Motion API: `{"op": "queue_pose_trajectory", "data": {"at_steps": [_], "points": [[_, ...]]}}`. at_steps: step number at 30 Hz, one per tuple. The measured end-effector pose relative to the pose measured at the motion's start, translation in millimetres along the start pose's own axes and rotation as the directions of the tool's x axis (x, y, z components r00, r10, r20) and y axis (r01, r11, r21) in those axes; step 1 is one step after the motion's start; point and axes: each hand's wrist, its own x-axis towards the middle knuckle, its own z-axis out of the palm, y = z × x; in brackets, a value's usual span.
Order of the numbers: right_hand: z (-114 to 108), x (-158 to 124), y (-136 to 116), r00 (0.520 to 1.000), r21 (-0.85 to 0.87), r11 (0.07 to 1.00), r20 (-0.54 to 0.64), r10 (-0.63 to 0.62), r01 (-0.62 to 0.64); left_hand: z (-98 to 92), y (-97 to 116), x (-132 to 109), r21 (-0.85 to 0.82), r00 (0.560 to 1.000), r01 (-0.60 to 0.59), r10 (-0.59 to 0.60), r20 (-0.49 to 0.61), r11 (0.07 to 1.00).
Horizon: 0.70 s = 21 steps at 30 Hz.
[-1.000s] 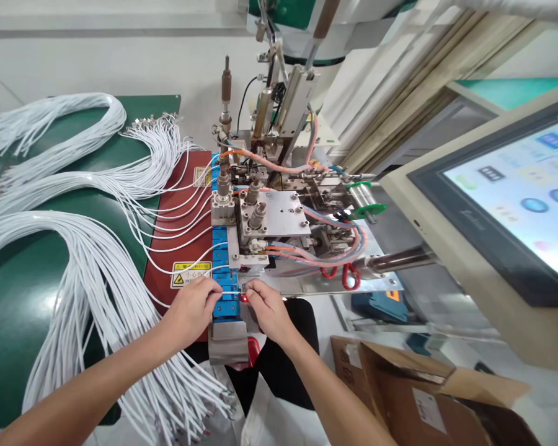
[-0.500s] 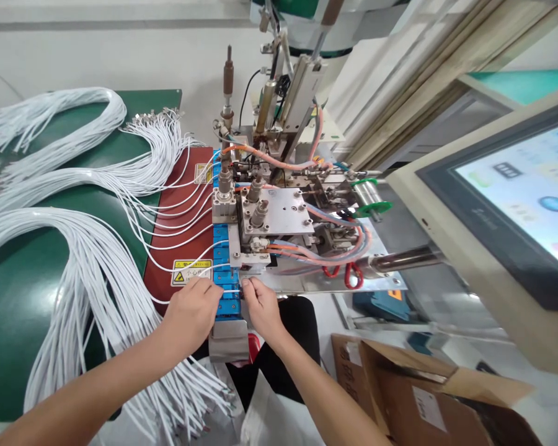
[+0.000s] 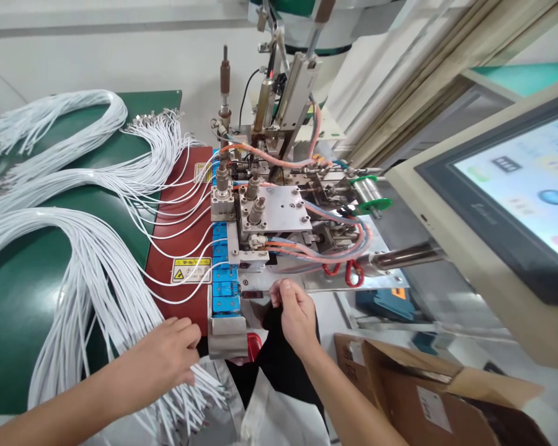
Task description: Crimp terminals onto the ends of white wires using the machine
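My left hand (image 3: 170, 350) hovers by the loose ends of a big bundle of white cables (image 3: 97, 272), its fingers loosely bent and apart, with nothing seen in them. My right hand (image 3: 298, 314) is closed in a pinch just right of the conveyor's front end; whatever its fingertips hold, if anything, is hidden. Between the hands runs a row of blue clamp blocks (image 3: 225, 289) on a conveyor. Several single white cables lie across the red plate (image 3: 160, 248) into these blocks. The nearest blocks show no cable in them.
A metal machine (image 3: 283, 207) with orange and clear tubes stands behind the blocks, with a green wire spool (image 3: 371, 196) on its right. A screen panel (image 3: 516, 192) juts in from the right. Below it are cardboard boxes (image 3: 400, 384). More cable bundles lie on the green table (image 3: 9, 353).
Both hands have left the front blocks: the left moved down-left toward the cable ends, the right moved right. The cables in the blocks have shifted farther back along the conveyor.
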Motion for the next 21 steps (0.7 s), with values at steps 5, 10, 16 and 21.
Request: {"op": "queue_pose_trajectory", "data": {"at_steps": [5, 10, 16, 21], "points": [[0, -3, -8, 0.999, -0.021, 1.000, 0.039, 0.008, -0.007, -6.6, 5, 8, -0.273, 0.997, 0.072, -0.078, -0.013, 0.959], [-3, -18, -10, 0.966, 0.019, 0.999, 0.256, -0.038, 0.035, -17.7, 4, 30, -0.569, 0.964, 0.188, -0.262, -0.051, 0.801], [-10, -27, -15, 0.904, 0.083, 0.985, 0.392, -0.170, 0.149, -18.4, 3, 39, -0.696, 0.916, 0.286, -0.402, -0.004, 0.659], [4, -24, -30, 0.923, -0.084, 0.953, 0.287, -0.257, 0.292, -12.5, 14, 49, -0.686, 0.915, 0.213, -0.388, -0.110, 0.696]]}}
